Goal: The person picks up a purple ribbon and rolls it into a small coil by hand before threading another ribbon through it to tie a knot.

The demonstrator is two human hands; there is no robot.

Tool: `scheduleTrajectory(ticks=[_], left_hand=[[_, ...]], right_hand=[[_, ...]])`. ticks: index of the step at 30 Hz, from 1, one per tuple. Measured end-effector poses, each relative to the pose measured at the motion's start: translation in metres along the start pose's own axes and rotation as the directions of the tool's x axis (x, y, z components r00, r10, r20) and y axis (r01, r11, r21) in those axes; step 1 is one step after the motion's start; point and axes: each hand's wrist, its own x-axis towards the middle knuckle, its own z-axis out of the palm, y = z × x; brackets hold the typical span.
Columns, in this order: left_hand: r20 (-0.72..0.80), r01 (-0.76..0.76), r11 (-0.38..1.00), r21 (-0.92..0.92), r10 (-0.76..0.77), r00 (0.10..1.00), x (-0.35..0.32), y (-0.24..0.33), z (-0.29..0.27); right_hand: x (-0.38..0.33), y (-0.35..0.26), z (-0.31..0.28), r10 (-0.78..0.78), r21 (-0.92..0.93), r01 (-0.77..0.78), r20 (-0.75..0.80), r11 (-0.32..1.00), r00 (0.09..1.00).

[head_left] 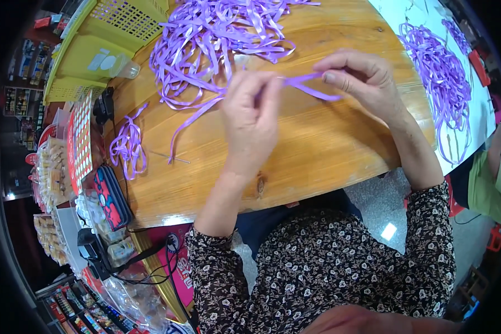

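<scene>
My left hand (pixel 252 114) and my right hand (pixel 363 79) both pinch one strip of purple ribbon (pixel 308 85) stretched between them above the wooden table (pixel 317 150). The strip is folded near my right fingers. Behind my hands lies a big loose heap of purple ribbon strips (pixel 217 39), and one strand trails from it toward my left hand. A small looped bundle of purple ribbon (pixel 128 146) lies at the table's left side.
A yellow plastic basket (pixel 94 50) stands at the back left. A second heap of purple ribbon (pixel 437 72) rests on a white surface to the right. A dark patterned pouch (pixel 110 196) and packaged goods sit at the left edge. Another person's sleeve (pixel 484 183) shows far right.
</scene>
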Motion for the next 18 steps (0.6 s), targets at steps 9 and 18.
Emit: scheduleTrajectory(ticks=[9, 18], left_hand=[[-0.042, -0.146, 0.409, 0.901, 0.417, 0.908, 0.022, -0.019, -0.033], [0.467, 0.515, 0.544, -0.663, -0.238, 0.852, 0.001, 0.005, 0.021]], right_hand=[[0.004, 0.014, -0.002, 0.041, 0.085, -0.029, -0.14, 0.996, 0.989], [0.002, 0.002, 0.02, -0.557, -0.546, 0.526, 0.127, 0.652, 0.821]])
